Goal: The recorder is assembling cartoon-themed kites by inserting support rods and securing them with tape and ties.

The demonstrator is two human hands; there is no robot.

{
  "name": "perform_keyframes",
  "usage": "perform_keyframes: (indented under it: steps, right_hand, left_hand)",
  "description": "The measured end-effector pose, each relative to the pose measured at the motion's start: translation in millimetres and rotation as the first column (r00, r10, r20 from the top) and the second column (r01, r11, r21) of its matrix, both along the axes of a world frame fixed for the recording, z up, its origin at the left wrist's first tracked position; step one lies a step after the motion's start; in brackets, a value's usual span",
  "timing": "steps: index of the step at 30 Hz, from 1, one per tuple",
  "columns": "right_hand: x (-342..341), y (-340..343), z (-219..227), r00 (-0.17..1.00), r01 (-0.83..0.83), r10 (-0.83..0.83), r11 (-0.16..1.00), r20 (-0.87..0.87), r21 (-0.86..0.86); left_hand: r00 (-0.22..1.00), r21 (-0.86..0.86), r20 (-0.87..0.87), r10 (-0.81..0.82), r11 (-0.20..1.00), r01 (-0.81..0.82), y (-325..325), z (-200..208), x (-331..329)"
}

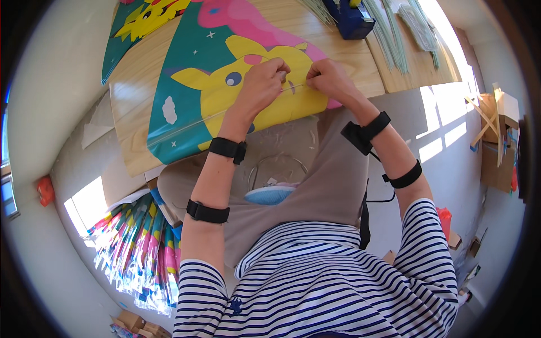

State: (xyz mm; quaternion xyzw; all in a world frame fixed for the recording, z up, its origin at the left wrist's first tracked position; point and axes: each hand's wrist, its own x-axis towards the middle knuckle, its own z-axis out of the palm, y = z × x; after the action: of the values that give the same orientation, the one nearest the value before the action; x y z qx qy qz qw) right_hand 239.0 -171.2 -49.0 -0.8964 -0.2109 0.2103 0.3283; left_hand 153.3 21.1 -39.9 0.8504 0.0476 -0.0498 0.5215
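Observation:
A large printed sheet (186, 112) lies on the wooden table, teal and pink with a yellow cartoon animal; its near edge hangs over the table's front. Above the animal's face my left hand (264, 84) is closed, thumb and fingers pinched together. A short way to its right, my right hand (331, 80) is closed too, knuckles up, low over the yellow part. Whatever is between the fingers of either hand is too small or hidden to make out. A thin straight line, perhaps a rod or fold, crosses the sheet near its front edge.
On the table (360, 70), a dark blue tape dispenser (355, 22) stands at the back right, with bundles of thin pale rods (389, 39) beside it. Another printed sheet (132, 28) lies back left. Bagged colourful goods (141, 248) are piled low left; cardboard boxes (499, 158) stand right.

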Motion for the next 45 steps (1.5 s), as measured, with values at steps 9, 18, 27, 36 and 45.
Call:
perform_keyframes:
  steps: [9, 18, 27, 36, 45]
  right_hand:
    - [0, 0, 0, 1.0, -0.002, 0.002, 1.0, 0.021, 0.002]
    - [1, 1, -2, 1.0, 0.009, -0.008, 1.0, 0.013, -0.017]
    - [1, 3, -5, 0.998, 0.01, -0.01, 1.0, 0.057, -0.008]
    - [-1, 4, -10, 0.978, -0.051, 0.057, 0.998, 0.199, -0.034]
    - [-3, 8, -15, 0.958, -0.05, 0.067, 0.997, 0.28, -0.066]
  left_hand:
    - [0.999, -0.059, -0.009, -0.039, 0.998, 0.039, -6, -14, 8]
    - [0.999, 0.059, 0.047, -0.028, 0.998, 0.026, -9, -15, 7]
    - [0.993, 0.137, 0.103, -0.06, 0.989, 0.046, -11, -26, 8]
    - [0.977, 0.311, 0.212, -0.005, 0.948, -0.063, -22, -25, 4]
    - [0.968, 0.366, 0.249, 0.009, 0.925, -0.103, -25, -29, 5]
